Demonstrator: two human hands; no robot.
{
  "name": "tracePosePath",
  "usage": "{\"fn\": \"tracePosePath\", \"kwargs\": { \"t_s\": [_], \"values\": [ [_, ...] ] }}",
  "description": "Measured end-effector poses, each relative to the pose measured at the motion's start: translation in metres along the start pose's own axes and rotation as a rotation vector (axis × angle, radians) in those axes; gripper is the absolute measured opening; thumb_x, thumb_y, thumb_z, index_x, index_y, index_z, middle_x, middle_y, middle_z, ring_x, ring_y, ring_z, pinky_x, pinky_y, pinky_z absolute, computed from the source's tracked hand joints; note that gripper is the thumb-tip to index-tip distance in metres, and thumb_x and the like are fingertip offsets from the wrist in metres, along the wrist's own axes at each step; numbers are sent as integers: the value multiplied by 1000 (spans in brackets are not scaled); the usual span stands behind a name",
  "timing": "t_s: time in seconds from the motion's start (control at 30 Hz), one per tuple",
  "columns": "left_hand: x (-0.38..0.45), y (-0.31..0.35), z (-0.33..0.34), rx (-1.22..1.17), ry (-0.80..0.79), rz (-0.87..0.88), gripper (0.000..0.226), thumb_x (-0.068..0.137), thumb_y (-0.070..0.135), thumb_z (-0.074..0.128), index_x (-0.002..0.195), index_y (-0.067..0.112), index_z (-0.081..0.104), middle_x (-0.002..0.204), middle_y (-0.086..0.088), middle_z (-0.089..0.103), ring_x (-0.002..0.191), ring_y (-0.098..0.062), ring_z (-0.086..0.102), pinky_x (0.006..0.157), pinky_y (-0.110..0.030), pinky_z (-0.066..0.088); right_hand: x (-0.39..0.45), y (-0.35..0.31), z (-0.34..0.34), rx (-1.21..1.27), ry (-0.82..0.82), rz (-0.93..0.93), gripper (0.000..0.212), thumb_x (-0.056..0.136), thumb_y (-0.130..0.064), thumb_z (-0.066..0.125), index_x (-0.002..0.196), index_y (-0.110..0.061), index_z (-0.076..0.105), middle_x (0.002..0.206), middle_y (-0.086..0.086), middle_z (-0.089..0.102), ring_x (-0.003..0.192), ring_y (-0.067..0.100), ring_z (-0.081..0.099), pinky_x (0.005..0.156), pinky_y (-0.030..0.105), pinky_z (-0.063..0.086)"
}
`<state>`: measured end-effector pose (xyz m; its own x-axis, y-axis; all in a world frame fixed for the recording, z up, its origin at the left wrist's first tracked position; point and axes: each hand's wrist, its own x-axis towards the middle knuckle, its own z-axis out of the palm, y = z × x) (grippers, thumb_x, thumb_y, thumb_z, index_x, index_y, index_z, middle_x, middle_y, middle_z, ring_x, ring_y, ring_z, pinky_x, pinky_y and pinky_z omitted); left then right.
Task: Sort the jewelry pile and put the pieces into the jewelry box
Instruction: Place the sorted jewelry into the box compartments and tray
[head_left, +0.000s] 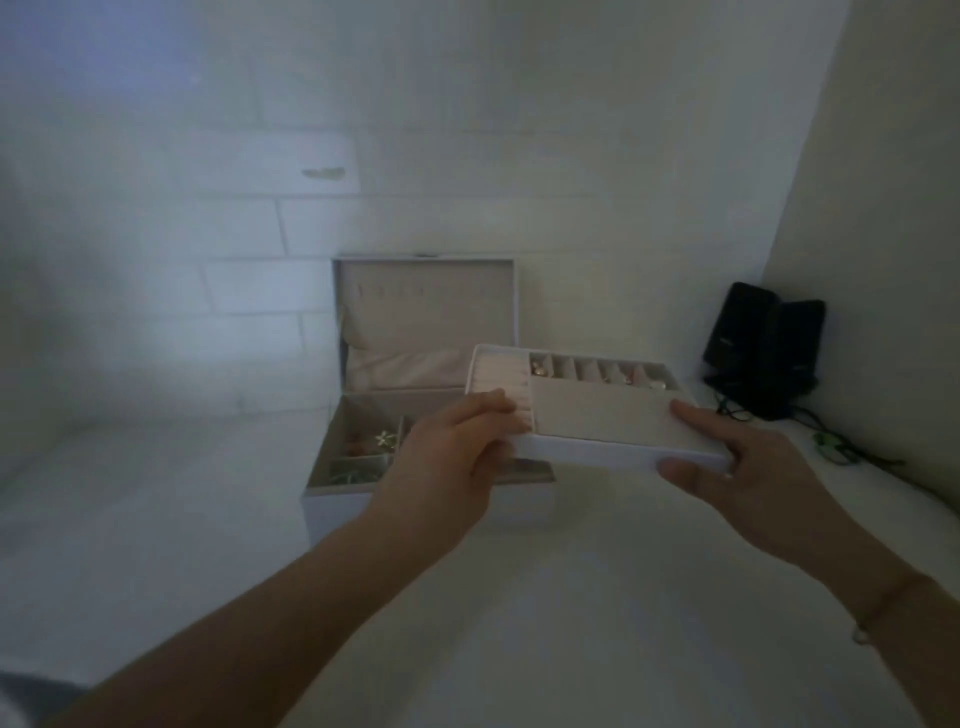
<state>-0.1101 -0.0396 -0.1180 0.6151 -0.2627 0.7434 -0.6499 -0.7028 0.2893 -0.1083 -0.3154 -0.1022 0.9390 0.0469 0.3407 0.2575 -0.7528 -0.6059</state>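
Observation:
A white jewelry box (363, 512) stands open against the wall, its lid (423, 291) upright. Small pieces lie in its lower left compartments (371, 441). I hold the box's removable tray (597, 415) in the air, above and to the right of the box. My left hand (457, 457) grips the tray's near left corner, thumb on top. At the near right corner, my right hand (737, 462) grips it too. Ring rolls fill the tray's left part, and small jewelry pieces (602, 371) sit in its back row of cells.
A black folded case (761, 351) stands in the right corner by the wall. Green cords or necklaces (831, 447) lie on the white surface in front of it. The white tiled wall is close behind the box.

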Motion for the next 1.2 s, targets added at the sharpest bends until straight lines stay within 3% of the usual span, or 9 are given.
{"fn": "tracePosePath", "kwargs": {
  "t_s": [0.3,0.6,0.67,0.77,0.87,0.93,1.03,1.13,1.2],
  "values": [
    [-57,-67,-74,116,-6,-184,17,76,5,71,90,12,79,101,-4,75,104,-9,59,96,1,36,28,-54,109,210,-106,-163,69,74,-36,73,136,-17,50,144,0,44,125,2,39,93,-1,22],
    [-58,-77,-67,102,62,-171,18,74,7,67,87,9,78,95,-8,76,99,-11,58,92,4,31,37,-53,126,201,-142,-144,62,83,-28,69,139,-16,46,151,4,35,139,11,32,109,16,22],
    [-57,-79,-68,77,30,-183,17,74,6,65,86,10,77,93,-7,75,93,-12,58,92,0,34,35,-53,128,207,-144,-147,60,85,-25,67,140,-15,45,152,4,32,139,10,29,105,11,20],
    [-68,-84,-64,149,-78,-152,13,79,13,65,87,17,74,91,1,73,85,-12,65,105,-31,38,30,-50,131,183,-141,-139,57,86,-27,64,139,-16,46,154,1,28,137,6,27,95,-2,23],
    [-80,-84,-62,140,-145,-178,27,87,38,54,99,21,72,97,7,70,91,-16,65,91,-24,48,26,-48,130,136,-132,-131,53,85,-33,65,134,-17,53,153,-4,29,130,-2,27,83,-13,22],
    [-79,-88,-63,169,-141,-109,31,88,43,52,98,22,72,96,8,69,91,-15,64,89,-25,47,26,-48,129,104,-125,-153,47,83,-39,63,125,-17,61,151,-4,32,128,-1,31,85,-9,26],
    [-67,-104,-63,125,-35,-99,31,87,45,57,96,20,74,102,7,69,98,-11,63,91,-27,48,36,-56,121,185,-146,-136,48,78,-57,47,103,-23,70,140,-2,48,125,6,43,91,11,37],
    [-40,-122,-62,-81,84,-450,52,91,59,54,124,21,64,131,7,59,121,-8,54,105,-28,42,72,-67,112,318,-1,-80,63,71,-81,42,96,-29,67,107,-13,65,107,12,60,87,18,47],
    [-15,-137,-63,-261,54,-717,67,89,62,51,144,24,47,144,6,47,130,-8,43,108,-29,35,108,-74,108,419,61,-38,73,62,-88,43,106,-33,60,111,-10,64,110,15,59,98,35,47]
  ]
}}
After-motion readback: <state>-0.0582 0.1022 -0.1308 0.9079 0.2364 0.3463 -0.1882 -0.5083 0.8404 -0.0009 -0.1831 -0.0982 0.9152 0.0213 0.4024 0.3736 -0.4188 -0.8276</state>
